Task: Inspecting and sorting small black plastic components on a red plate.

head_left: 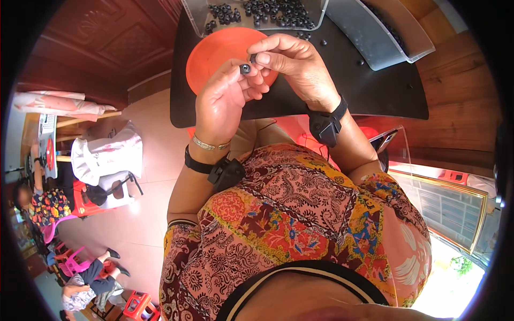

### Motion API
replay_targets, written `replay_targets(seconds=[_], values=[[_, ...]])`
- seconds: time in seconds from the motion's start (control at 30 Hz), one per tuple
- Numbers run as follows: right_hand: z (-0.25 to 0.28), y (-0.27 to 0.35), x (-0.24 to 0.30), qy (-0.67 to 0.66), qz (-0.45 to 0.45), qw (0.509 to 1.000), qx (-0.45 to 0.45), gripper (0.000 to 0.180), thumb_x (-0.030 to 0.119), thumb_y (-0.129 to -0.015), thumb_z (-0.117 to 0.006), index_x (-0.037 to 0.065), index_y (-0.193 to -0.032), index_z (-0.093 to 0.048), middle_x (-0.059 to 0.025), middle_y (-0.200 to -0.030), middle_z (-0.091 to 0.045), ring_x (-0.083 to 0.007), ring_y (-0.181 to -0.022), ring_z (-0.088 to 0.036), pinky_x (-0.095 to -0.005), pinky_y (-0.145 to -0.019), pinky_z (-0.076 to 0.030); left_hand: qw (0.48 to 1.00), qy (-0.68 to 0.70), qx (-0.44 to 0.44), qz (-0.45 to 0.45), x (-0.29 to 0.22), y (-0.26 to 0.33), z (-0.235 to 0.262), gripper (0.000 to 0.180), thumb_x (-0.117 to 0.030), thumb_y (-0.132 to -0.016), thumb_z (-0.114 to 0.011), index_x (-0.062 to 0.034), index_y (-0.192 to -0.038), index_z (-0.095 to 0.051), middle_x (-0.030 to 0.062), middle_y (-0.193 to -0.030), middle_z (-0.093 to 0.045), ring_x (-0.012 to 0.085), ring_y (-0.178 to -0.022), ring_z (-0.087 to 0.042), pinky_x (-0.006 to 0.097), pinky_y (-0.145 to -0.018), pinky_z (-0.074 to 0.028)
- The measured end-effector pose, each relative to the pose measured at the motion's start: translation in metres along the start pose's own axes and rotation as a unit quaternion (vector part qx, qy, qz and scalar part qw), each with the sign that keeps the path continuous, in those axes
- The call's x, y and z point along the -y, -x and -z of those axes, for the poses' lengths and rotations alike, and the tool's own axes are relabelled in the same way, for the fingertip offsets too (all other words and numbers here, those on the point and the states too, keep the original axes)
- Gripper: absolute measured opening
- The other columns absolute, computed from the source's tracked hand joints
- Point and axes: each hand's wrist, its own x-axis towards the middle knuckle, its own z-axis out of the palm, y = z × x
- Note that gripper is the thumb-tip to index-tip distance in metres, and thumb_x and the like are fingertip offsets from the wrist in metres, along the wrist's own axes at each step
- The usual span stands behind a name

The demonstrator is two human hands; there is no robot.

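My left hand (219, 99) is closed, pinching a small black cylindrical part (245, 69) with a hole in its end between thumb and fingers. Close beside it, the thumb and index finger of my right hand (297, 67) grip another small black part (254, 58), mostly covered by the fingertips. Both hands are raised over an orange round plate (201, 64), with their fingertips almost meeting. Whether the two parts touch is too small to tell.
The plate lies on a black table (369, 101) with a curved edge. Behind it stands a clear bin (320, 16) with many small black parts; another clear bin (356, 40) is at right. A few parts lie loose. Other people (88, 286) sit far left near red stools (140, 306).
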Motion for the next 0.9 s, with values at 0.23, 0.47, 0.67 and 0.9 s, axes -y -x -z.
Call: replay_targets(seconds=[0.23, 0.47, 0.67, 0.9], values=[[-0.009, 0.012, 0.003, 0.026, 0.029, 0.999, -0.008, 0.012, 0.004, -0.090, -0.060, 0.001, -0.101, -0.066, -0.0042, -0.086, -0.064, -0.0104, -0.074, -0.061, -0.0239, -0.066, -0.050, 1.000, -0.012, 0.006, -0.004, 0.005, 0.003, 0.003, 0.030, -0.027, -0.096, -0.042, -0.0021, -0.098, -0.057, 0.0090, -0.092, -0.061, 0.0203, -0.083, -0.060, 0.030, -0.073, -0.045], [-0.018, 0.017, 0.004, 0.168, 0.115, 0.979, 0.000, 0.012, -0.002, -0.087, -0.062, 0.000, -0.098, -0.067, -0.0035, -0.089, -0.061, -0.0091, -0.074, -0.059, -0.0235, -0.064, -0.049, 0.999, -0.039, -0.008, 0.003, 0.004, 0.006, 0.001, 0.031, -0.026, -0.096, -0.041, -0.0001, -0.103, -0.056, 0.0095, -0.093, -0.062, 0.0190, -0.086, -0.059, 0.029, -0.075, -0.045], [-0.015, 0.014, -0.001, 0.274, 0.198, 0.941, -0.002, 0.015, -0.003, -0.084, -0.063, 0.002, -0.097, -0.068, -0.0039, -0.087, -0.062, -0.0090, -0.074, -0.059, -0.0232, -0.062, -0.049, 0.998, -0.045, -0.034, 0.011, 0.003, 0.010, -0.006, 0.031, -0.026, -0.096, -0.042, 0.0002, -0.105, -0.056, 0.0094, -0.095, -0.062, 0.0187, -0.086, -0.059, 0.029, -0.076, -0.045], [-0.011, 0.016, -0.004, 0.294, 0.208, 0.933, -0.010, 0.019, -0.004, -0.081, -0.066, 0.003, -0.098, -0.068, -0.0045, -0.088, -0.064, -0.0099, -0.073, -0.059, -0.0231, -0.061, -0.048, 0.998, -0.033, -0.040, 0.035, 0.005, 0.008, -0.007, 0.031, -0.026, -0.095, -0.042, 0.0001, -0.106, -0.055, 0.0092, -0.096, -0.061, 0.0189, -0.086, -0.059, 0.030, -0.076, -0.045]])
